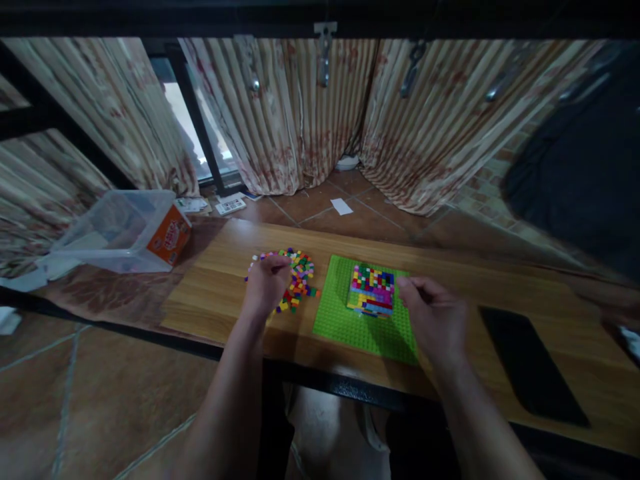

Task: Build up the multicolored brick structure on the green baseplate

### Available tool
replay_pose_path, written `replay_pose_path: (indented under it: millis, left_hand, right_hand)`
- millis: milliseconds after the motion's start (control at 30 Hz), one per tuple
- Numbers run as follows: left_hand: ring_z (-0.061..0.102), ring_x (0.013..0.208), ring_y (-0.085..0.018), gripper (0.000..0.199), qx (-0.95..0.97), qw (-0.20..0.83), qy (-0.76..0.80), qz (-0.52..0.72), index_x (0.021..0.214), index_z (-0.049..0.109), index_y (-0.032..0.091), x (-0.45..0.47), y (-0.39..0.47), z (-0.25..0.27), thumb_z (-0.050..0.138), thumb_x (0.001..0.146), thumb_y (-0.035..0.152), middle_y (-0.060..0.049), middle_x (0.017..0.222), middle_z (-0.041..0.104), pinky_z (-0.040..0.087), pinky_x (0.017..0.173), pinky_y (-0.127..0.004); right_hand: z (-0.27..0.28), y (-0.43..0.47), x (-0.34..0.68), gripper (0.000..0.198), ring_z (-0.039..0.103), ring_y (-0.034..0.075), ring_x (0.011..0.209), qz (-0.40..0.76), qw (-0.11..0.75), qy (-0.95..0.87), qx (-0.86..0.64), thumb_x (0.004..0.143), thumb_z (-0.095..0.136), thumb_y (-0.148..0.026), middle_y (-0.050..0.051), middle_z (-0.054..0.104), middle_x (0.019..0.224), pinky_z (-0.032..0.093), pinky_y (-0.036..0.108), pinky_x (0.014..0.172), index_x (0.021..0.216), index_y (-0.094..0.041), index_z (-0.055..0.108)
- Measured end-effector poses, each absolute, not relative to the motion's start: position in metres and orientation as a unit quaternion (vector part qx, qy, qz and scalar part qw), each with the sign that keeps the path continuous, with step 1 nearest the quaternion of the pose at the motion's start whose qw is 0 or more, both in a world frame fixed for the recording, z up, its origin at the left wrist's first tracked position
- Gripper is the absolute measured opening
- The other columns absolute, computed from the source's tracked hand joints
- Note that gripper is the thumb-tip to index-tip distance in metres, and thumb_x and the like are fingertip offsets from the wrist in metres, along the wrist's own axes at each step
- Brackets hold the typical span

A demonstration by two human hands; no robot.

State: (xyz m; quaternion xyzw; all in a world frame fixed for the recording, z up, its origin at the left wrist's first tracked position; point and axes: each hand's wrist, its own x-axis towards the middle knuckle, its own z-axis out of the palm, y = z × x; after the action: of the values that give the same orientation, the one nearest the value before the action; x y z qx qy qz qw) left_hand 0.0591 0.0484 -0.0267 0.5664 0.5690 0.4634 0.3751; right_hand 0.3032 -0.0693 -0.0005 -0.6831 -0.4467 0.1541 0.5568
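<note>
A block built of many small coloured toy bricks (371,291) stands on a green studded baseplate (333,320) on the table. To its left lies a loose pile of small toy bricks (303,272) in mixed colours. My left hand (267,283) hangs over the left side of this pile, thumb and fingers pinched together; whatever is between them is too small to make out. Close to the right side of the built block is my right hand (434,313), its fingers curled and thumb toward the block. I cannot make out what its fingertips hold, or whether they touch the block.
A clear plastic bin (113,233) with an orange label stands left of the wooden table top (205,293). A dark flat panel (533,363) lies at the right. Dark clothing of a person (585,160) shows at the upper right. Metal clips (325,60) hang from the bar above.
</note>
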Motion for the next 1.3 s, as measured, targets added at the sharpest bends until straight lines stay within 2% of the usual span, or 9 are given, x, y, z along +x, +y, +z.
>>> replay_pose_path:
  millis: [100,267,500,800,1100,1300]
  left_hand:
    - [0.064,0.076,-0.016,0.014,0.565,0.365,0.565,0.477,0.076,0.073,0.015,0.044,0.048,-0.024,0.063,0.069,0.020,-0.001,0.076,0.071,0.047,0.074,-0.026]
    - [0.059,0.065,-0.014,0.018,0.506,0.373,0.590,0.506,0.080,0.073,0.013,0.033,0.048,-0.019,0.065,0.067,0.023,-0.001,0.070,0.069,0.044,0.063,-0.023]
    - [0.053,0.056,-0.010,0.023,0.410,0.424,0.565,0.577,0.082,0.071,0.012,0.033,0.045,-0.011,0.071,0.063,0.027,0.001,0.065,0.066,0.042,0.057,-0.021]
    - [0.054,0.057,-0.008,0.019,0.392,0.467,0.527,0.593,0.079,0.070,0.014,0.029,0.045,-0.013,0.072,0.064,0.025,0.002,0.066,0.065,0.039,0.054,-0.019]
    - [0.054,0.057,-0.008,0.018,0.382,0.475,0.537,0.583,0.078,0.070,0.014,0.031,0.044,-0.006,0.072,0.063,0.023,0.002,0.066,0.066,0.041,0.055,-0.019]
    - [0.056,0.059,-0.009,0.020,0.395,0.472,0.542,0.572,0.079,0.072,0.013,0.034,0.044,-0.006,0.073,0.063,0.024,0.000,0.069,0.068,0.043,0.059,-0.021]
  right_hand:
    - [-0.002,-0.070,0.278,0.024,0.062,0.015,0.065,0.161,0.528,-0.521,-0.650,0.087,0.061,-0.040,-0.001,0.068,0.070,0.046,0.026,0.063,0.077,-0.020,0.071]
    - [-0.008,-0.068,0.236,0.018,0.066,0.016,0.076,0.171,0.442,-0.667,-0.574,0.093,0.054,-0.025,0.002,0.071,0.081,0.048,0.027,0.072,0.086,-0.021,0.070]
    - [-0.032,-0.045,0.206,0.028,0.066,0.019,0.087,0.174,0.361,-0.719,-0.568,0.091,0.048,-0.008,0.006,0.069,0.094,0.050,0.032,0.080,0.099,-0.020,0.072]
    - [-0.048,-0.012,0.188,0.030,0.064,0.019,0.092,0.158,0.312,-0.728,-0.590,0.091,0.050,-0.010,0.005,0.067,0.101,0.050,0.032,0.085,0.100,-0.025,0.075]
    - [-0.043,-0.004,0.181,0.017,0.061,0.021,0.098,0.135,0.233,-0.732,-0.626,0.088,0.061,-0.018,0.005,0.065,0.105,0.048,0.032,0.086,0.099,-0.024,0.074]
    - [-0.043,-0.004,0.178,0.018,0.062,0.022,0.096,0.113,0.243,-0.730,-0.629,0.093,0.054,-0.022,0.008,0.065,0.102,0.049,0.033,0.084,0.094,-0.023,0.072]
